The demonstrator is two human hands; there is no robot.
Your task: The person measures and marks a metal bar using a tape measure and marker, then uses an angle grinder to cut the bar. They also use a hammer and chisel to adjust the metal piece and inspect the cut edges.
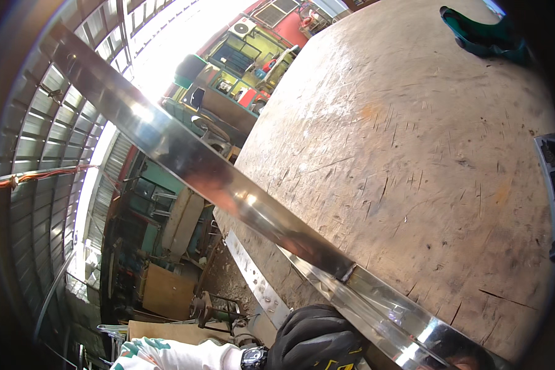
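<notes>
A long polished metal bar [209,169] runs slantwise from the upper left toward the lower right, its far end reaching out beyond the table. Near a small notch or joint it meets shiny metal lengths [388,320] at the lower right; whether they are one piece I cannot tell. My left hand [314,339], in a black glove with yellow marks, is closed against the left edge of these lengths, its fingertips partly hidden. A dark watch [253,357] sits on that wrist, below a white patterned sleeve. My right hand does not show.
The worn, cracked wooden tabletop [401,142] fills the right side. A green curved object [484,37] lies at its far right, a grey metal piece [550,185] at the right edge. A flat pale strip [253,274] lies on the left. Corrugated sheeting [37,203] and workshop clutter stand beyond.
</notes>
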